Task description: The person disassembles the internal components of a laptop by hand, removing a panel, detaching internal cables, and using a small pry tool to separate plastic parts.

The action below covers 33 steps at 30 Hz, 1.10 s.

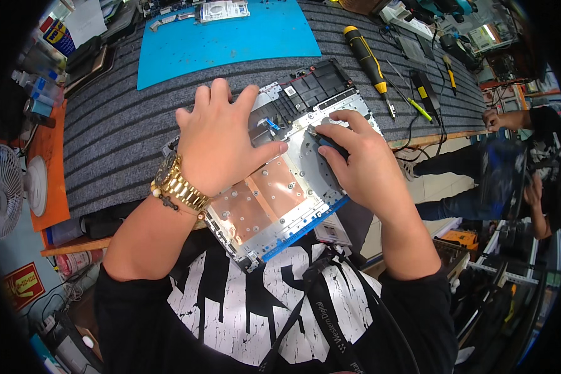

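A laptop chassis panel (274, 206), silver with copper-coloured sheeting and a blue strip along its near edge, lies tilted across the bench's front edge. My left hand (221, 140) spans its left part, thumb pressed on top and fingers bent over the far-left edge; the fingertips are hidden. In my right hand (364, 156), thumb and fingers close around a small dark tool (335, 147) with a metallic tip, low against the panel's right half. Its exact kind is mostly covered by the fingers. A black plastic section (321, 84) forms the panel's far-right side.
A blue mat (224, 47) with a metal drive (223, 10) lies at the back. Right of the panel are a yellow-black power screwdriver (366, 59), a green-tipped pen-like tool (419, 110) and cables. A white fan (6, 192) stands left. Another person (480, 168) is at the right.
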{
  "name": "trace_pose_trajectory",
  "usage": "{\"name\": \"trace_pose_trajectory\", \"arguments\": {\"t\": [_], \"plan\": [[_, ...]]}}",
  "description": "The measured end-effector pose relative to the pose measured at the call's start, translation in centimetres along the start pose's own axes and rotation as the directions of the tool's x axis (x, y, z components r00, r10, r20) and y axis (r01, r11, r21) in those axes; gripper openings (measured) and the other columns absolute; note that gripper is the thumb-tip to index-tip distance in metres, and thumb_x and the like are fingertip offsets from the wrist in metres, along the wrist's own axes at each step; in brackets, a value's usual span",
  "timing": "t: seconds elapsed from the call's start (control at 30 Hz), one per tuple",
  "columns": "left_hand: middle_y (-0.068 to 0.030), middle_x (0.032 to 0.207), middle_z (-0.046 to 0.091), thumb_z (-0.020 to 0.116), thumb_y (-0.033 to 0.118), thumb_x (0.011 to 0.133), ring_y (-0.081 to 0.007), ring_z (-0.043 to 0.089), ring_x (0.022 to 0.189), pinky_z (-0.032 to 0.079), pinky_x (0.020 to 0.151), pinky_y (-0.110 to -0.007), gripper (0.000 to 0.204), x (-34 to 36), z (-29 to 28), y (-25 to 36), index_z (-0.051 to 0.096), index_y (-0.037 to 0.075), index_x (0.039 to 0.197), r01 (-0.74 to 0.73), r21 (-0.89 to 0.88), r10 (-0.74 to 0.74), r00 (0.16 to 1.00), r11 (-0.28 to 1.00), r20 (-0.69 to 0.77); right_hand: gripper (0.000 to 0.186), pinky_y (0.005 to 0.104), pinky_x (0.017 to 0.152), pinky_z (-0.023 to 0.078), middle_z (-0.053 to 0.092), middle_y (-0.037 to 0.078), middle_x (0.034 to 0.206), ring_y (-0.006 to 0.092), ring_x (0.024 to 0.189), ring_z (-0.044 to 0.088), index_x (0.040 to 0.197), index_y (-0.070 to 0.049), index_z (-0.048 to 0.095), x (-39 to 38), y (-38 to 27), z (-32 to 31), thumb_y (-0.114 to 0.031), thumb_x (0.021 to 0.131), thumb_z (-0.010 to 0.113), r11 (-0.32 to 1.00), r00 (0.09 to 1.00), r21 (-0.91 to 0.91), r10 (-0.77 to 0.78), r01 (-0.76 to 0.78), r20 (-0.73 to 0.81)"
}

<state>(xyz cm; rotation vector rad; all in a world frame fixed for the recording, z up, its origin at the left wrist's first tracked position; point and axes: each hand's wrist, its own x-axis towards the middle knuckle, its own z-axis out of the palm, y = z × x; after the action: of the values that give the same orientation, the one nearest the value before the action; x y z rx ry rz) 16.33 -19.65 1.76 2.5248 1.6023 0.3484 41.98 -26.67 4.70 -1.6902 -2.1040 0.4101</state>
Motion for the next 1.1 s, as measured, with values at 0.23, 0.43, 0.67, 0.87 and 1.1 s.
{"name": "trace_pose_trajectory", "arguments": {"t": [0.23,0.43,0.67,0.87,1.1], "plan": [[-0.0127,0.134,0.061,0.094,0.070,0.084,-0.0349,0.058,0.130,0.049,0.096,-0.058,0.098,-0.1,0.0,0.2,0.068,0.011,0.159,0.000,0.016,0.000,1.000,1.000,0.005,0.030,0.0536,0.098,0.065,0.078,0.025,0.139,0.0486,0.111,0.080,0.129,-0.003,0.084,0.0,-0.4,0.4,-0.012,0.102,0.079,0.998,1.000,-0.062,-0.001,0.001,0.005],[-0.0132,0.135,0.060,0.095,0.068,0.083,-0.0350,0.057,0.131,0.046,0.102,-0.054,0.101,0.2,0.7,-0.2,0.066,0.005,0.157,-0.064,0.006,0.064,0.998,0.998,-0.025,0.029,0.0542,0.098,0.064,0.080,0.023,0.134,0.0475,0.110,0.080,0.127,-0.001,0.083,0.6,-0.3,-0.1,-0.011,0.101,0.077,0.994,0.999,-0.100,-0.036,0.040,0.041],[-0.0133,0.135,0.060,0.097,0.070,0.081,-0.0350,0.057,0.132,0.045,0.104,-0.053,0.103,0.5,1.6,-0.2,0.064,0.002,0.152,-0.085,-0.055,0.081,0.994,0.995,-0.075,0.026,0.0542,0.097,0.064,0.081,0.020,0.132,0.0467,0.110,0.079,0.123,0.001,0.081,1.2,0.1,-0.5,-0.009,0.100,0.075,0.995,0.995,-0.065,-0.072,0.077,0.074],[-0.0128,0.133,0.061,0.099,0.071,0.078,-0.0340,0.057,0.133,0.045,0.103,-0.054,0.100,0.6,1.7,0.2,0.066,0.003,0.144,-0.097,-0.054,0.091,0.990,0.994,-0.108,0.023,0.0550,0.097,0.063,0.081,0.019,0.128,0.0468,0.109,0.079,0.122,0.001,0.081,1.1,0.0,-0.3,-0.009,0.102,0.073,0.995,0.996,-0.066,-0.065,0.069,0.061],[-0.0139,0.135,0.060,0.101,0.070,0.073,-0.0361,0.057,0.133,0.045,0.102,-0.054,0.111,0.5,1.4,0.3,0.064,0.005,0.155,-0.066,-0.069,0.060,0.995,0.995,-0.073,0.022,0.0555,0.098,0.064,0.081,0.018,0.134,0.0471,0.110,0.080,0.121,0.000,0.081,0.9,-0.5,0.6,-0.010,0.105,0.072,0.994,0.999,-0.106,-0.002,0.006,0.040]]}}
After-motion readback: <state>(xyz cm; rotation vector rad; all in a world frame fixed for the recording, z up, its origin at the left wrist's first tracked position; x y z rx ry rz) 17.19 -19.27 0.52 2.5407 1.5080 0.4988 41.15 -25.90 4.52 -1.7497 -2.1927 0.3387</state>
